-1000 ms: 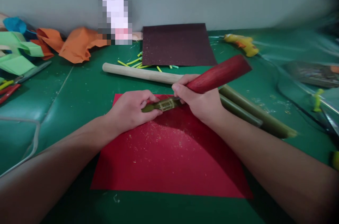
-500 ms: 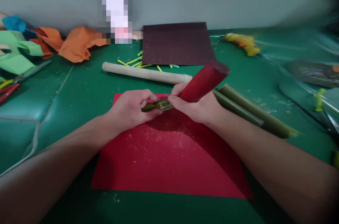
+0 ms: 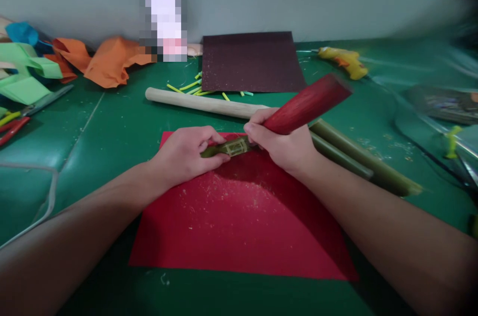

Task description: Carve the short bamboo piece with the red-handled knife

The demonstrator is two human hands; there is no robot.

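My left hand point(image 3: 190, 151) grips the left end of a short green bamboo piece point(image 3: 236, 147) between thumb and fingers, over a red sheet point(image 3: 239, 236). Pale lines are cut into the bamboo's skin. In my right hand point(image 3: 280, 141) is a carving tool with a thick red handle point(image 3: 309, 104), tilted up and to the right. Its working end is hidden by my fingers, close to the bamboo's right end. Small pale shavings lie scattered on the red sheet.
Behind my hands lies a pale wooden stick point(image 3: 201, 104); two green bamboo lengths point(image 3: 366, 156) are at right. Farther back are a dark brown sheet point(image 3: 254, 62) and a yellow glue gun point(image 3: 343, 62). Orange paper point(image 3: 112, 62) and red-handled scissors point(image 3: 15, 129) are at left.
My right hand has moved slightly right along the bamboo, and the red handle leans farther right. More of the carved lines now show. My left hand stays in place.
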